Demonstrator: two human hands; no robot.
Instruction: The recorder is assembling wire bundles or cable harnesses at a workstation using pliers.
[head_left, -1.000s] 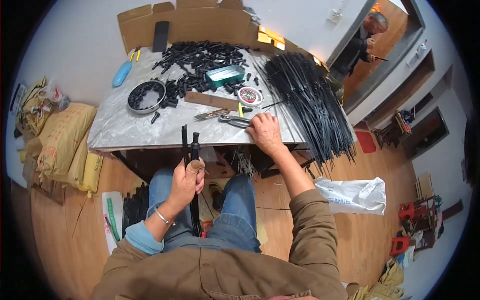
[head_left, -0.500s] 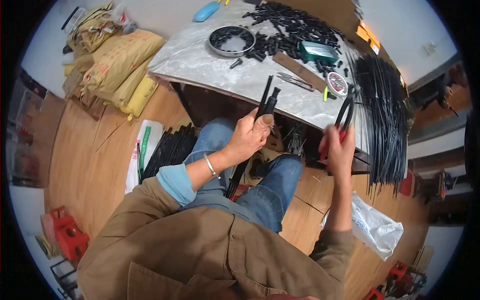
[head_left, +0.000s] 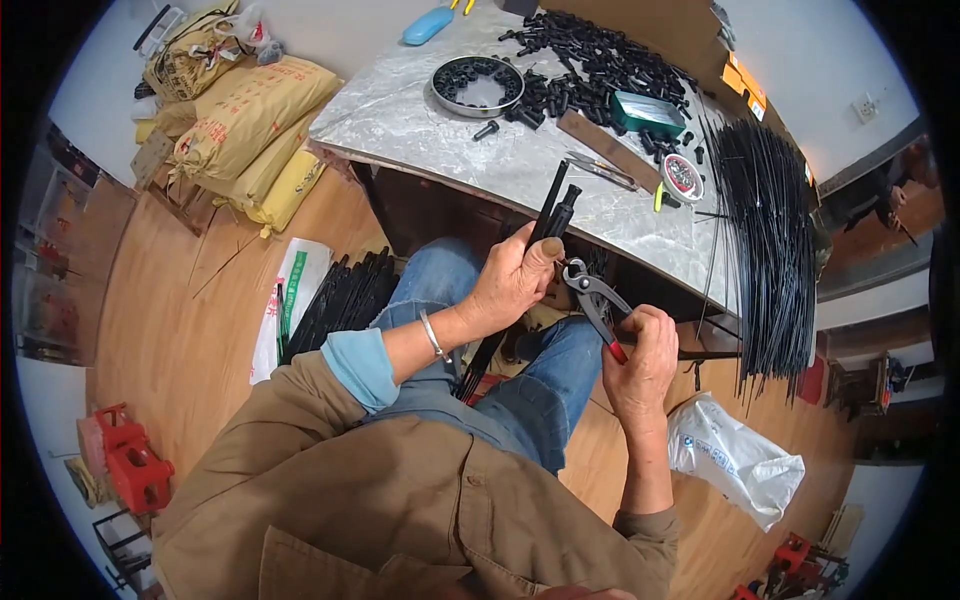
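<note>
My left hand point(head_left: 512, 285) is closed around long black rods point(head_left: 552, 195), one topped with a thicker black fitting; their lower ends run down between my knees. My right hand point(head_left: 645, 365) grips end-cutting pincers point(head_left: 600, 300) with red handles. The rounded jaws of the pincers are beside my left thumb, close to the rods; whether they bite on anything is too small to tell. Beyond my hands, the grey marble-patterned table point(head_left: 400, 130) carries a heap of short black plastic fittings point(head_left: 610, 65) and a round metal dish point(head_left: 478, 85) with more of them.
Long thin black rods point(head_left: 770, 250) hang over the table's right end. A green box point(head_left: 648, 115), a brown bar point(head_left: 610, 150), tweezers point(head_left: 600, 172) and a round tub point(head_left: 682, 178) lie nearby. Stacked sacks point(head_left: 260, 110) stand left; more black rods point(head_left: 345, 300) lie beside my left leg.
My right hand has come left and down from the table's edge, bringing the pincers' jaws next to my left hand. My left hand keeps its hold on the rods.
</note>
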